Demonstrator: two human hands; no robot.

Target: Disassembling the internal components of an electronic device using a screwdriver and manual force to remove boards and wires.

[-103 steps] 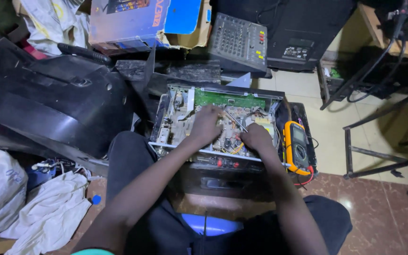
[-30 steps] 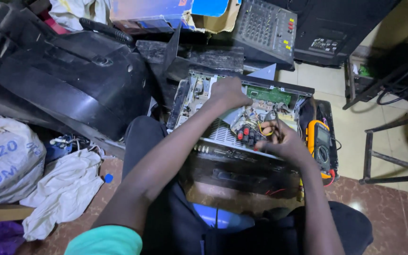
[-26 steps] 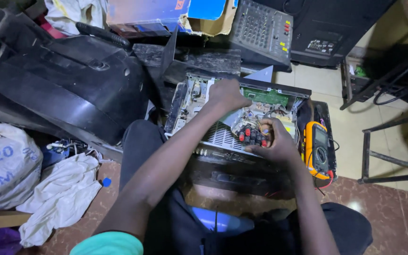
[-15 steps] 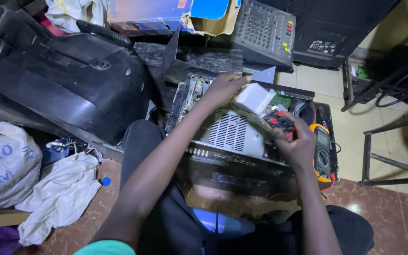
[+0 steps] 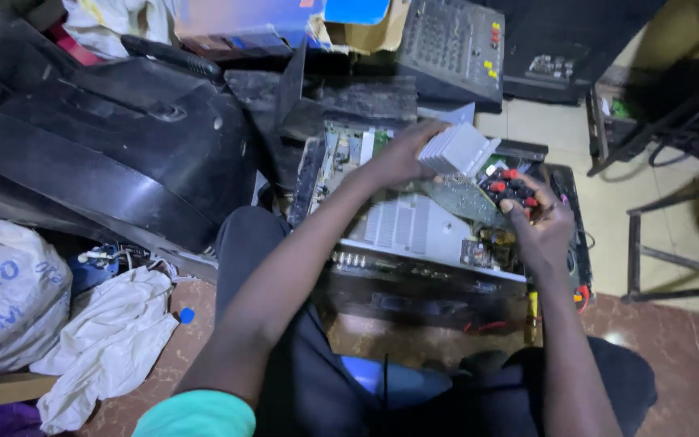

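Observation:
An open amplifier chassis [image 5: 414,235] lies in front of my knees, its grey metal inner plate showing. Above it I hold a circuit board [image 5: 461,198] tilted up out of the case. My left hand [image 5: 398,158] grips the board's far end at a ribbed grey heat sink [image 5: 459,150]. My right hand [image 5: 542,231] holds the near right end, fingers on a block of red and black terminals [image 5: 510,188]. A green board [image 5: 341,150] stays in the chassis at the back left.
A big black plastic casing [image 5: 107,146] fills the left. A grey mixer [image 5: 455,44] and a cardboard box [image 5: 357,32] sit behind. A white sack [image 5: 2,291] and white cloth [image 5: 107,340] lie on the floor at left. A metal frame [image 5: 673,243] stands at right.
Both hands were down inside the chassis earlier. They have since lifted the board with its heat sink up and tilted it, exposing the grey plate underneath.

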